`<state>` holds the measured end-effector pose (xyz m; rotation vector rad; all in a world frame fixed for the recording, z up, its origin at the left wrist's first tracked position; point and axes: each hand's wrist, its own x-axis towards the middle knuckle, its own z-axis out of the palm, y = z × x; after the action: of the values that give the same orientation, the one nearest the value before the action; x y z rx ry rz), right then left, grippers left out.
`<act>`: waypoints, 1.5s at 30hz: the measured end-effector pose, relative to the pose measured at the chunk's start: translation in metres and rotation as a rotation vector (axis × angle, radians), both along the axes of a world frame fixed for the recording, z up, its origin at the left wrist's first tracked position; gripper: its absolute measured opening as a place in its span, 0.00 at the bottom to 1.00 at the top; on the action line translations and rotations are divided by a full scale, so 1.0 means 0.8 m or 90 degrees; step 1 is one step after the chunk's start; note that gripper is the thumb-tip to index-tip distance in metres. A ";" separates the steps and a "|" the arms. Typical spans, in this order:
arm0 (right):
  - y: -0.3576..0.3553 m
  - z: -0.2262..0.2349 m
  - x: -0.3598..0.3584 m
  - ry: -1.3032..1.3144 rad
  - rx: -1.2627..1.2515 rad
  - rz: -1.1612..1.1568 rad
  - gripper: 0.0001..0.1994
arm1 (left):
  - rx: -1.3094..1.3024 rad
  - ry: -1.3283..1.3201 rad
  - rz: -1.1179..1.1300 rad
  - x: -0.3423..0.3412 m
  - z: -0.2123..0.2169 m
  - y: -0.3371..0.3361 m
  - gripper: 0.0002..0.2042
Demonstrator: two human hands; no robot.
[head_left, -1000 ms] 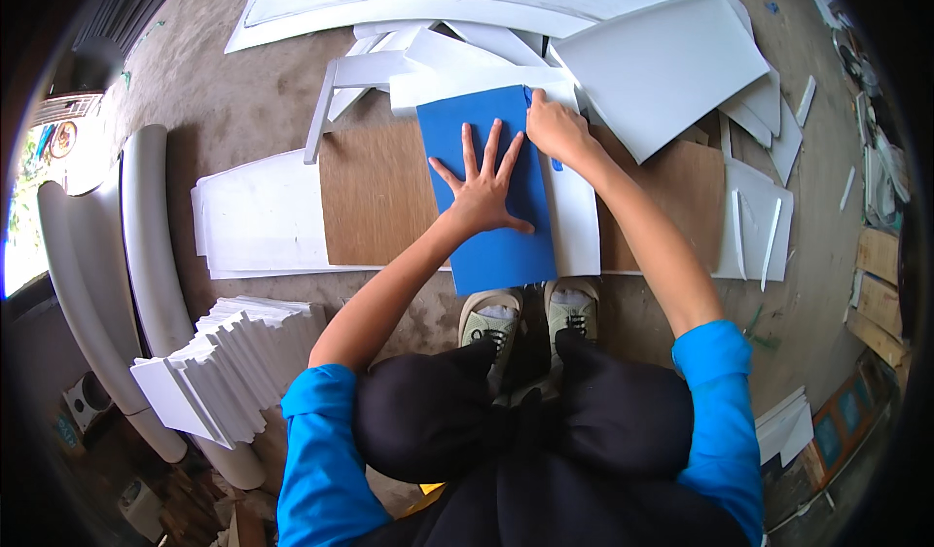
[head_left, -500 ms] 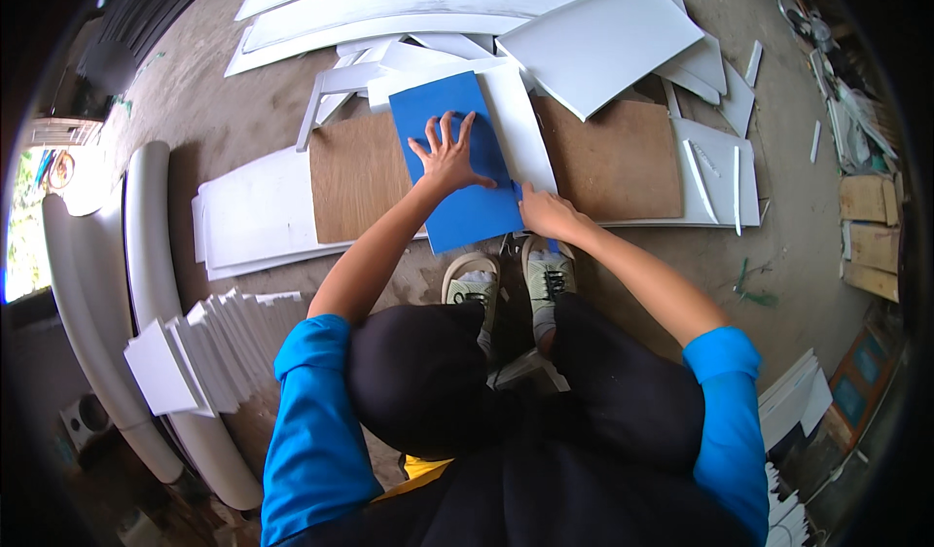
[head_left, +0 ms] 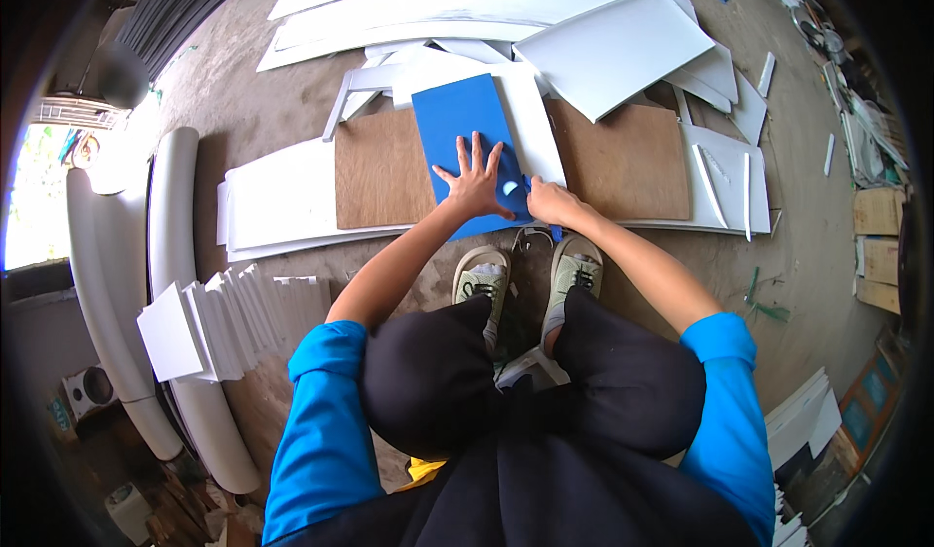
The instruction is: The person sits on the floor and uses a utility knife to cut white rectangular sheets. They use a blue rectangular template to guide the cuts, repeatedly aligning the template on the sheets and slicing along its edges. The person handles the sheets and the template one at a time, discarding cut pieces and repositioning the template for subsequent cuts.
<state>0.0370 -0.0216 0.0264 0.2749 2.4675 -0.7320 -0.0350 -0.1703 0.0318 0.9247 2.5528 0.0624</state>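
Observation:
A blue rectangular board (head_left: pixel 457 109) lies at a slant on top of a white panel (head_left: pixel 530 119). My left hand (head_left: pixel 473 185) presses flat on the lower half of the blue board, fingers spread. Beside the board's lower right edge, my right hand (head_left: pixel 556 203) is closed around a slim blue tool (head_left: pixel 556 232) that looks like a utility knife. Its front end touches or nearly touches that edge; the blade is hidden. A small white patch (head_left: pixel 510 188) shows on the blue surface near my left thumb.
Brown wooden boards (head_left: pixel 623 163) and white sheets (head_left: pixel 277 197) lie underneath. Large white panels (head_left: pixel 613 51) are piled beyond. White strips (head_left: pixel 747 197) rest at the right. At the left stand several upright white pieces (head_left: pixel 175 333) and long white rolls (head_left: pixel 175 187). My shoes (head_left: pixel 574 265) are close to the stack.
My left hand has slid down the blue board toward me. My right hand stays near the same edge with the blue tool. The whole view has shifted slightly.

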 end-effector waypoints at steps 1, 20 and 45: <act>-0.004 0.003 0.003 0.003 -0.002 -0.001 0.19 | -0.010 -0.004 0.006 0.000 0.001 -0.001 0.62; 0.025 0.032 0.037 -0.008 0.025 0.077 0.15 | -0.050 0.016 -0.006 -0.003 0.012 0.009 0.61; 0.021 0.020 -0.213 0.131 0.081 -0.058 0.17 | 0.005 0.061 -0.028 -0.018 0.011 0.006 0.63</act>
<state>-0.1336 -0.0045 0.0424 0.3776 2.7180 -0.6707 -0.0494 -0.1655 0.0409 1.0093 2.6205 0.0155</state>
